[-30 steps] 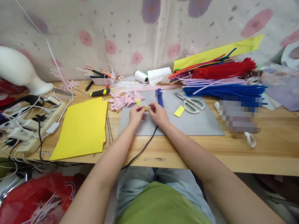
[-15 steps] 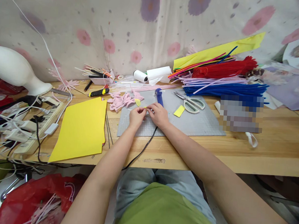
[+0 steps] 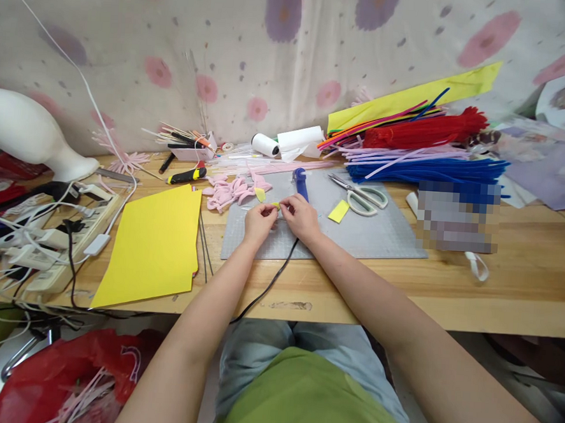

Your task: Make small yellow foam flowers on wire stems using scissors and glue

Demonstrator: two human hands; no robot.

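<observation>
My left hand [image 3: 259,224] and my right hand [image 3: 299,216] meet over the grey cutting mat [image 3: 396,234], fingertips pinched together on a small yellow piece [image 3: 276,205]. Most of that piece is hidden by the fingers. Just behind my right hand lies a blue glue gun [image 3: 301,183], its black cord [image 3: 278,274] running toward the table's front edge. A yellow rectangle [image 3: 339,210] and white-handled scissors [image 3: 362,200] rest on the mat to the right. Beyond my left hand sit fuzzy pink shapes [image 3: 226,192] and a small cut yellow piece [image 3: 260,194].
Yellow sheets [image 3: 153,242] lie at left, beside a power strip [image 3: 77,237] with tangled cables. A yellow-black utility knife [image 3: 187,176] is behind them. Bundles of red [image 3: 421,130] and blue pipe cleaners [image 3: 433,169] are piled at back right. A red bag [image 3: 62,364] sits below the table.
My fingertips have shifted slightly around the small yellow piece, and the two hands are a little farther apart. The things on the table stay where they were.
</observation>
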